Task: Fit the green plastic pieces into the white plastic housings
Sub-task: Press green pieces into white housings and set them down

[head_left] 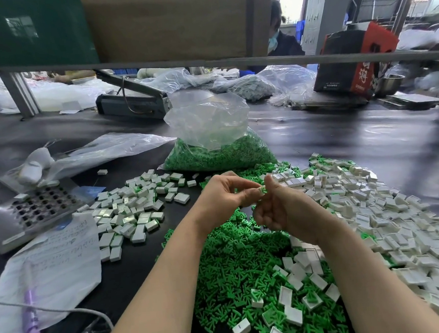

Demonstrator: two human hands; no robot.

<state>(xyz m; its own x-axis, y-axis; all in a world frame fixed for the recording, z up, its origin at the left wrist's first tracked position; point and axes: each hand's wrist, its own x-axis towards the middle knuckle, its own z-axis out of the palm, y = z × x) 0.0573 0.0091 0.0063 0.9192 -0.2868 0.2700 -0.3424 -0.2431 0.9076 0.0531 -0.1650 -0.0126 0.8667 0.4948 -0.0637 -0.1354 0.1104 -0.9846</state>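
My left hand (224,192) and my right hand (276,206) meet above the table's middle. Between their fingertips sits one small white housing with a green piece in it (261,190). The left thumb and fingers pinch it from the left; the right thumb and forefinger press on it from the right. Below the hands spreads a heap of loose green pieces (237,267). Empty white housings (390,213) lie piled at the right. A pile of white housings with green showing in some (132,210) lies at the left.
A clear bag of green pieces (219,150) stands behind the hands. At the left are a metal tray with holes (38,209), a handwritten sheet (55,260) and a purple pen (30,312). A heat sealer (132,105), bags and a red box (354,61) stand further back; a person sits beyond.
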